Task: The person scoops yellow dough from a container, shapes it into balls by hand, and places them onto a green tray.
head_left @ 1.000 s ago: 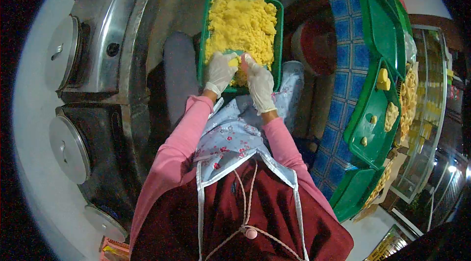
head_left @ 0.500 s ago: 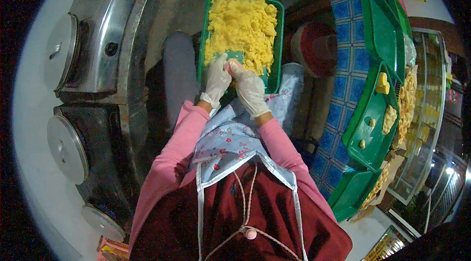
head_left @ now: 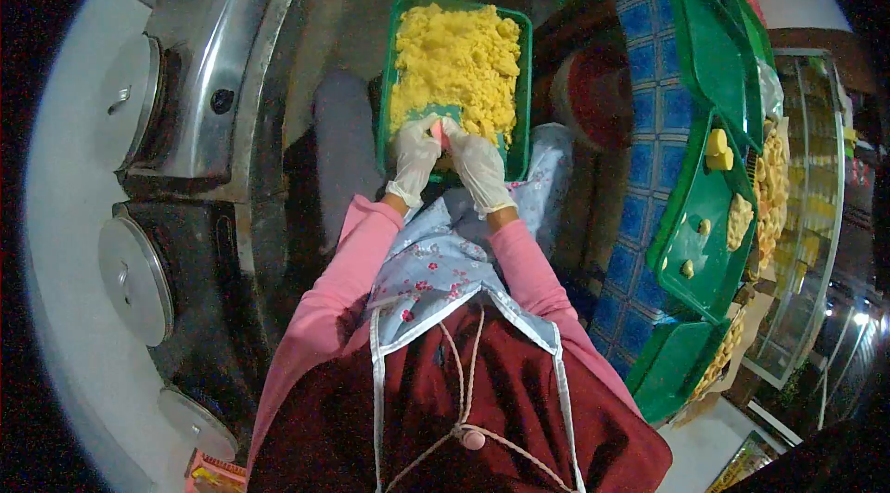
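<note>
A green tray (head_left: 526, 113) holds a heap of crumbly yellow dough (head_left: 456, 62). Over its near end, my left hand (head_left: 417, 154) and my right hand (head_left: 476, 170) meet, both in thin whitish gloves. Between them sits a small pink object (head_left: 440, 133), mostly covered by the fingers, so its kind does not show. The fingers of both hands are closed around it. Just beyond the fingertips a bare patch of the green tray bottom shows beside the dough.
To the left stand metal cookers with round lids (head_left: 135, 280). On the right, a blue tiled counter (head_left: 640, 154) carries green trays (head_left: 691, 233), one with yellow dough pieces (head_left: 718, 150). Behind them is a glass case (head_left: 802, 215). A dark red round container (head_left: 589, 94) stands beside my knee.
My hands have drawn slightly toward my body, still together around the pink object. The tray sits slightly lower in view, as the view has shifted a little.
</note>
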A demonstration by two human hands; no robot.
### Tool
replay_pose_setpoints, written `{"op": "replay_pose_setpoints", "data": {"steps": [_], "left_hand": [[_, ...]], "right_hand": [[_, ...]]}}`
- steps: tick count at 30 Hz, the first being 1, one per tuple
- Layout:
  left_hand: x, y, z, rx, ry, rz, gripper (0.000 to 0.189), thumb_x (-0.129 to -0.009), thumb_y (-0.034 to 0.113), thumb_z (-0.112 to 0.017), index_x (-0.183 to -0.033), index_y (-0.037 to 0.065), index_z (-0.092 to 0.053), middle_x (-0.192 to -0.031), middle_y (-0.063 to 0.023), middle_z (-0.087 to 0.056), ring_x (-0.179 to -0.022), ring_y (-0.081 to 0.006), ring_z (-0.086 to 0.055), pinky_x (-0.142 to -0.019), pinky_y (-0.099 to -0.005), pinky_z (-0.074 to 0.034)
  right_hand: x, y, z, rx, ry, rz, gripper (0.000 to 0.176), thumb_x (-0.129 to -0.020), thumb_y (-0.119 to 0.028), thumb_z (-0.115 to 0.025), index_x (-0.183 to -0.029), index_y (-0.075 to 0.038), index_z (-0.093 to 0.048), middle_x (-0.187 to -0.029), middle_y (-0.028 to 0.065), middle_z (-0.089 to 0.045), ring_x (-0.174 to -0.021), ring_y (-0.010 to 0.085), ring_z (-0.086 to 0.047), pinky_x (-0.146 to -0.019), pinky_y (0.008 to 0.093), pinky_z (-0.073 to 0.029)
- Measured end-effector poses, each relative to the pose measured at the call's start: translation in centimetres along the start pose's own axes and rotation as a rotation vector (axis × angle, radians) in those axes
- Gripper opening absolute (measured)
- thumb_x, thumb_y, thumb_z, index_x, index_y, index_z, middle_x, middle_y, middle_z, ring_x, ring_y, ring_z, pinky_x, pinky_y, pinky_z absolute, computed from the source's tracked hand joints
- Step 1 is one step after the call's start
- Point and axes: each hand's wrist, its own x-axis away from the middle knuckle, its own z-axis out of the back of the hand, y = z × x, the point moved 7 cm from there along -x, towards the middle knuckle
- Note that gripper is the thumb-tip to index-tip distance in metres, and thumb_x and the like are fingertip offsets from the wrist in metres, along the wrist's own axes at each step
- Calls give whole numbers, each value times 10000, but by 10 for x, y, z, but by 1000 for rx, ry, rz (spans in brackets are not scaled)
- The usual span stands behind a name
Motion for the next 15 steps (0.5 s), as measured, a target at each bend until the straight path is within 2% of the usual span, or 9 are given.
{"op": "replay_pose_setpoints", "data": {"steps": [2, 3, 5, 7, 9, 10, 12, 13, 15], "left_hand": [[5, 13, 2, 7, -57, 123, 413, -782, -1, -585, -1184, -22, -680, -1077, -207, -664, -1032, -300, -623, -899, -356, -475], [0, 18, 2, -98, -52, -11, 425, -776, 0, -597, -1193, -9, -677, -1055, -206, -657, -1020, -306, -622, -886, -366, -479], [-6, 19, -3, -307, -51, -277, 450, -764, 2, -619, -1210, 18, -672, -1013, -205, -643, -996, -318, -619, -859, -386, -486], [-3, 40, -7, -561, -155, -402, 469, -748, 16, -647, -1215, 53, -671, -982, -198, -618, -972, -339, -607, -841, -407, -487], [-2, 61, -8, -747, -221, -538, 433, -725, 42, -686, -1153, 107, -687, -943, -179, -571, -926, -368, -580, -795, -447, -485], [-6, 59, -7, -754, -225, -533, 417, -725, 58, -689, -1139, 110, -684, -955, -177, -570, -932, -368, -587, -792, -446, -490], [-13, 58, -6, -767, -237, -525, 385, -727, 89, -694, -1110, 116, -678, -979, -171, -570, -944, -369, -602, -785, -444, -500], [-14, 57, -4, -791, -220, -491, 319, -734, 121, -700, -1048, 87, -658, -990, -182, -571, -929, -390, -612, -772, -475, -508], [-15, 53, -1, -759, -172, -460, 312, -738, 138, -704, -1039, 78, -646, -995, -186, -570, -905, -404, -619, -761, -491, -510]], "right_hand": [[10, 5, 10, -12, -18, -9, 483, -1033, -505, -391, -1136, -146, -696, -836, 249, -677, -790, 424, -665, -675, 502, -482], [11, 9, 10, 89, 42, 77, 320, -1030, -386, -440, -1200, -246, -672, -782, 173, -696, -710, 359, -689, -585, 483, -516], [17, 17, 13, 65, 84, 75, 314, -1029, -390, -447, -1216, -269, -668, -771, 172, -689, -709, 361, -689, -591, 485, -516], [19, 23, 12, 119, 95, 52, 308, -1020, -361, -463, -1244, -289, -662, -764, 173, -674, -734, 375, -686, -628, 496, -512], [28, 13, 21, 359, 234, 140, 289, -995, -322, -503, -1224, -258, -668, -770, 182, -671, -757, 385, -682, -655, 498, -507], [31, 5, 26, 479, 304, 185, 281, -983, -303, -523, -1214, -243, -671, -773, 187, -669, -768, 390, -680, -668, 498, -505], [34, -13, 48, 433, 477, 224, 242, -940, -256, -575, -1145, -197, -689, -766, 184, -666, -778, 382, -671, -678, 488, -499], [36, -20, 57, 409, 564, 242, 222, -919, -233, -602, -1111, -174, -698, -762, 183, -664, -783, 378, -666, -683, 483, -497], [13, -6, 37, -13, 411, 140, 170, -884, -218, -645, -1021, -135, -700, -758, 178, -660, -769, 370, -659, -679, 468, -497]]}}
